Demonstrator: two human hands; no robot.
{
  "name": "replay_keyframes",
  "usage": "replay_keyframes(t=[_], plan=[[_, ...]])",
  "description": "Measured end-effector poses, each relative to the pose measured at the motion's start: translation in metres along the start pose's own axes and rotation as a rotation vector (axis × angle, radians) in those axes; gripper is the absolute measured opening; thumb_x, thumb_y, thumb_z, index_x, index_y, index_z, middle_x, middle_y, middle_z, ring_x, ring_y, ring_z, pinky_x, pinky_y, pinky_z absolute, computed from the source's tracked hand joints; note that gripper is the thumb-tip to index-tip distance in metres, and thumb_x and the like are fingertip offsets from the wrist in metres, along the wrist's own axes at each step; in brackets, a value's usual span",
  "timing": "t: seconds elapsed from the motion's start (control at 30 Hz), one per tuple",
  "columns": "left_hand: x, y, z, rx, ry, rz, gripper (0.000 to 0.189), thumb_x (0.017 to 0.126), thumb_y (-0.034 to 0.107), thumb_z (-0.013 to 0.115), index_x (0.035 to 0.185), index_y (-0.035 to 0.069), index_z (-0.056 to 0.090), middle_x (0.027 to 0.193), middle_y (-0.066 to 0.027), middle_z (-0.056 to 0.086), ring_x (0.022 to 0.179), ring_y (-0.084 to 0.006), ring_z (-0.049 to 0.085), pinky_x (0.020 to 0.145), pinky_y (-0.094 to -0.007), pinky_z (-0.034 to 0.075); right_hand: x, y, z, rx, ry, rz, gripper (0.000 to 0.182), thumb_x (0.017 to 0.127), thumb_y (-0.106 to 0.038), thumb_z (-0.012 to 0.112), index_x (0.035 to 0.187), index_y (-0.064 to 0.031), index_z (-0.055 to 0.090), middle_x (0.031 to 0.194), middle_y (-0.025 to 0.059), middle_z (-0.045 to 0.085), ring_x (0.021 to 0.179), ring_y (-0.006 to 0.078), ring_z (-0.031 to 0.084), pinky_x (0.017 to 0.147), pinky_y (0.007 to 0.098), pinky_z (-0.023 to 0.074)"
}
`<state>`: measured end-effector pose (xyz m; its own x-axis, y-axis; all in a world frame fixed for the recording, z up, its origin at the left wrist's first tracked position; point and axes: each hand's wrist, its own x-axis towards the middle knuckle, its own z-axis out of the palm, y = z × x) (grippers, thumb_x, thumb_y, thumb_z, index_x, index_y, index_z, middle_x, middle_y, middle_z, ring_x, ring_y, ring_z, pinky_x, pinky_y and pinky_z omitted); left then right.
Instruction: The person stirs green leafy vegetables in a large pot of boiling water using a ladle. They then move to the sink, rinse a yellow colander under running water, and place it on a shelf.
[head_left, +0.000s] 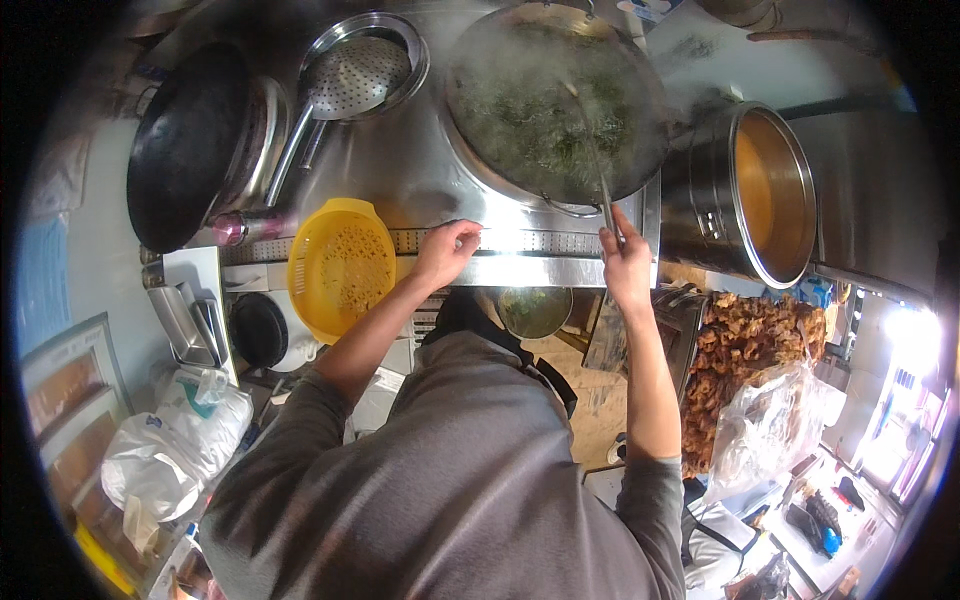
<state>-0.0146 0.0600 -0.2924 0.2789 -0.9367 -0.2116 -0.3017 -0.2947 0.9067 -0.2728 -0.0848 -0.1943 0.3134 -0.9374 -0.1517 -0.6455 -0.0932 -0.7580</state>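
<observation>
A large wok of steaming liquid and dark green leaves stands at the back of the steel stove. My right hand grips the end of a long metal utensil handle, which runs into the wok; steam and leaves hide its working end. Near the stove's front edge, my left hand is held with loosely curled fingers and nothing visible in them. To its left lies a yellow plastic colander, with small bits on its perforated bottom.
A perforated metal strainer rests over a round pot at back left. Beside it a black wok stands tilted. A tall steel pot of orange-brown liquid is on the right. Below the stove edge sits a basin with greens.
</observation>
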Motion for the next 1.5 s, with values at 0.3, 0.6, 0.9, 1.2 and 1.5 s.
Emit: replay_keyframes(t=[0.3, 0.6, 0.9, 1.2, 1.5], plan=[[0.001, -0.006, 0.0, 0.017, 0.111, 0.072, 0.022, 0.089, 0.014, 0.067, 0.108, 0.005, 0.068, 0.092, -0.012, 0.073, 0.08, -0.0228, 0.07, 0.073, -0.0336, 0.054, -0.006, -0.025, 0.027, 0.301, -0.111, 0.221, 0.047, 0.097, -0.013, 0.06, 0.142, -0.0017, 0.05, 0.066, -0.0042, 0.052, 0.057, 0.0056, 0.041, 0.052, 0.0252, 0.0358], [0.072, 0.025, -0.058, 0.157, 0.312, 0.083, 0.021, 0.091, 0.022, 0.065, 0.105, 0.008, 0.072, 0.088, -0.0097, 0.073, 0.077, -0.02, 0.07, 0.071, -0.0326, 0.053, -0.048, -0.002, -0.007, 0.347, 0.009, 0.2, 0.045, 0.099, -0.009, 0.058, 0.143, -0.0037, 0.048, 0.062, -0.0096, 0.041, 0.049, 0.0014, 0.031, 0.043, 0.0224, 0.0232], [0.209, 0.06, -0.08, 0.409, 0.304, 0.259, 0.022, 0.086, 0.024, 0.068, 0.099, 0.008, 0.073, 0.089, -0.0097, 0.073, 0.082, -0.0252, 0.07, 0.075, -0.0358, 0.054, -0.076, -0.011, -0.029, 0.228, 0.033, 0.231, 0.046, 0.097, -0.006, 0.055, 0.143, -0.0002, 0.048, 0.07, -0.0075, 0.045, 0.058, 0.002, 0.035, 0.05, 0.0202, 0.0297], [0.294, 0.075, -0.03, 0.832, 0.046, 0.186, 0.026, 0.081, 0.032, 0.071, 0.092, 0.009, 0.075, 0.089, -0.0148, 0.072, 0.086, -0.035, 0.07, 0.076, -0.0459, 0.056, -0.126, -0.018, -0.042, 0.431, 0.084, 0.387, 0.048, 0.1, -0.008, 0.057, 0.146, -0.0024, 0.045, 0.061, -0.0123, 0.038, 0.047, -0.0013, 0.027, 0.042, 0.0194, 0.0193], [0.382, 0.039, -0.064, 0.509, -0.17, 0.175, 0.028, 0.076, 0.031, 0.075, 0.091, 0.008, 0.077, 0.088, -0.0133, 0.074, 0.084, -0.0295, 0.071, 0.075, -0.0405, 0.055, -0.131, -0.049, -0.048, 0.345, 0.122, 0.423, 0.047, 0.098, -0.008, 0.057, 0.143, 0.0016, 0.047, 0.07, -0.007, 0.046, 0.06, 0.0033, 0.035, 0.053, 0.0203, 0.0301]])
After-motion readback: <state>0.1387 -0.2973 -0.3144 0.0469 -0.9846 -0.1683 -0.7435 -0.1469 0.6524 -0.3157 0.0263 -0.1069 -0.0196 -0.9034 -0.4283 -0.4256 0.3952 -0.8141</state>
